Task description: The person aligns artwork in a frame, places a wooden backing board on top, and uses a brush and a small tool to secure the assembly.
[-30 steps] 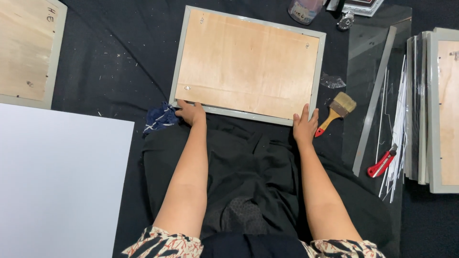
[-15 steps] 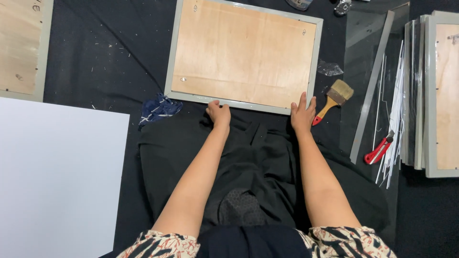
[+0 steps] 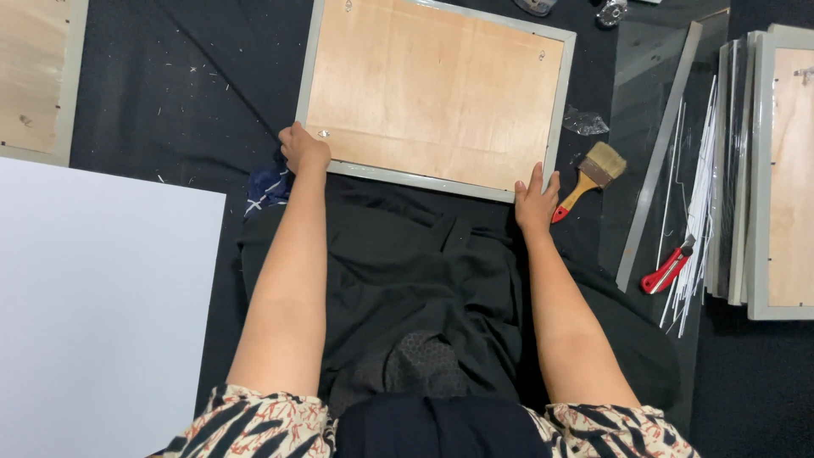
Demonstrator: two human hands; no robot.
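Black cloth point(image 3: 407, 280) over lap, near. White board point(image 3: 93, 305) flat at left.

Left hand point(image 3: 303, 150) clenched on near-left corner of frame point(image 3: 434, 89), fingers curled over edge. Right hand point(image 3: 535, 200) at near-right corner, fingers spread flat, touching frame edge, grasping nothing.

Frame face down on black floor, plywood back up, just beyond cloth.

Brush point(image 3: 591, 174) just beside right hand. Red knife point(image 3: 667, 267) further right, near white strips point(image 3: 697, 203). More frames point(image 3: 776, 170) stacked at far right.
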